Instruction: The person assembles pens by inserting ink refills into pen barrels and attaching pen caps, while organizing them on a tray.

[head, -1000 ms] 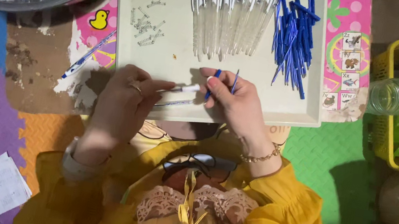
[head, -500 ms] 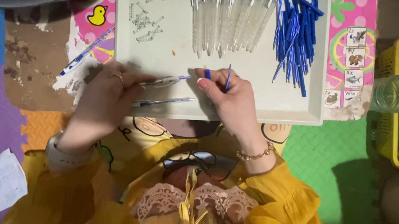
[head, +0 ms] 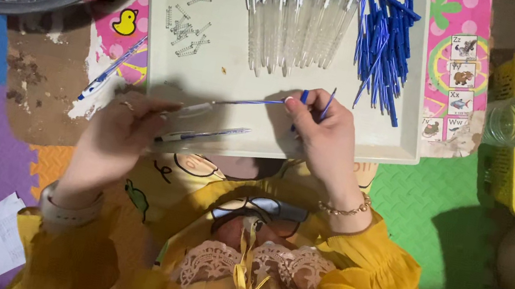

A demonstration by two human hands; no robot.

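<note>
- Picture cards (head: 458,80), pink with small animals, sit at 3 o'clock of the white tray (head: 212,81).
- Left hand (head: 123,136) pinches a clear pen tube (head: 197,110); right hand (head: 322,134) pinches its blue refill (head: 247,102).
- Springs (head: 183,27) lie at 11 o'clock.
</note>
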